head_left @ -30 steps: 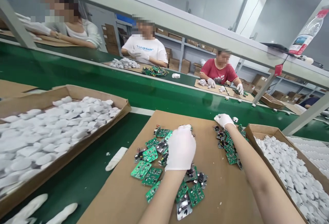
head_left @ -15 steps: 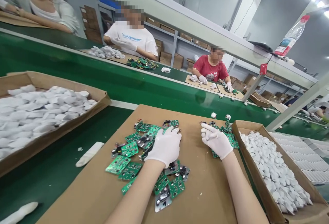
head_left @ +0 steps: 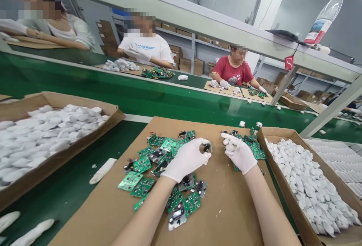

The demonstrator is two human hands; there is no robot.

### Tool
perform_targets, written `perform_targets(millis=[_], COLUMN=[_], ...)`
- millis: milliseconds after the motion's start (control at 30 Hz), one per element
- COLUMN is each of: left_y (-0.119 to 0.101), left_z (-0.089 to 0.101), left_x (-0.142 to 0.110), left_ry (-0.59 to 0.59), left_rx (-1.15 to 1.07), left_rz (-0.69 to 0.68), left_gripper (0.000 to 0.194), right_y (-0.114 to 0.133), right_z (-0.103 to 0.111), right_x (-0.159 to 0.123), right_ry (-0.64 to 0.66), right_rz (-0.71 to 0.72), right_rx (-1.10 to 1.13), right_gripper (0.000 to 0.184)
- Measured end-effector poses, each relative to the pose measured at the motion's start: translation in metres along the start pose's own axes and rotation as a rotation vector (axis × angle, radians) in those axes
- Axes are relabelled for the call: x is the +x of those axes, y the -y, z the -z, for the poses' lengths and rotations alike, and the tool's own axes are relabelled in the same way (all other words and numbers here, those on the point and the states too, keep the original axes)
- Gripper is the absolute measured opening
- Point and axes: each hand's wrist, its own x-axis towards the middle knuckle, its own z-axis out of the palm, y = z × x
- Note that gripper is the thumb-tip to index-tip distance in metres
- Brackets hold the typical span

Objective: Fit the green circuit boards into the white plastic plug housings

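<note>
My left hand (head_left: 188,157), in a white glove, pinches a small circuit board (head_left: 207,147) between thumb and fingers. It is above the right side of a loose pile of green circuit boards (head_left: 143,163) on a brown cardboard sheet (head_left: 223,216). My right hand (head_left: 240,152), also gloved, has its index finger stretched toward the left and its other fingers curled in. Whatever those fingers may hold is hidden. Just behind and beside it lies a smaller heap of green circuit boards (head_left: 254,144).
White pouch-like pieces fill a cardboard tray (head_left: 120,113) on the left and another cardboard tray (head_left: 296,140) on the right. White finger-shaped pieces (head_left: 103,170) lie at left. A green conveyor (head_left: 169,95) crosses behind, carrying small white pieces. Several co-workers sit beyond it.
My left hand has risen off the pile and shifted slightly right, now with a circuit board in its fingers. My right hand stays almost in place. White pieces on the conveyor have moved right.
</note>
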Motion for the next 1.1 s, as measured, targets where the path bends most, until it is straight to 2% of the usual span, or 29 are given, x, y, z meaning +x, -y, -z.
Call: perform_targets(millis=[100,300,367,500,633,800,967,1100], left_y=[-0.004,-0.011,-0.01,-0.006,-0.004,-0.012,-0.019,-0.02], left_z=[0.0,-0.01,-0.016,-0.026,-0.026,-0.014,-0.006,-0.01], left_x=[0.003,0.005,0.006,0.008,0.006,-0.001,-0.01,-0.013], left_ry=[0.002,0.019,0.018,-0.051,-0.119,-0.06,0.04,-0.025], left_rx=[-0.232,-0.618,-0.693,-0.684,-0.608,-0.622,-0.629,-0.504], left_rz=[0.071,0.147,0.166,0.171,0.127,0.093,0.057,0.017], left_gripper=[0.036,0.045,0.046,0.04,0.038,0.039,0.048,0.051], right_y=[-0.001,-0.002,-0.001,-0.001,-0.006,-0.003,0.003,0.002], right_z=[-0.004,-0.007,-0.01,-0.018,-0.021,-0.017,-0.014,-0.015], right_x=[-0.003,-0.005,-0.006,-0.012,-0.014,-0.01,-0.013,-0.016], right_ry=[-0.034,-0.135,-0.142,-0.143,-0.149,-0.111,-0.058,-0.004], right_rz=[0.054,0.153,0.154,0.134,0.09,0.001,-0.038,-0.061], right_rx=[-0.04,-0.171,-0.241,-0.42,-0.512,-0.409,-0.259,-0.195], right_gripper=[0.019,0.049,0.051,0.043,0.037,0.05,0.05,0.049])
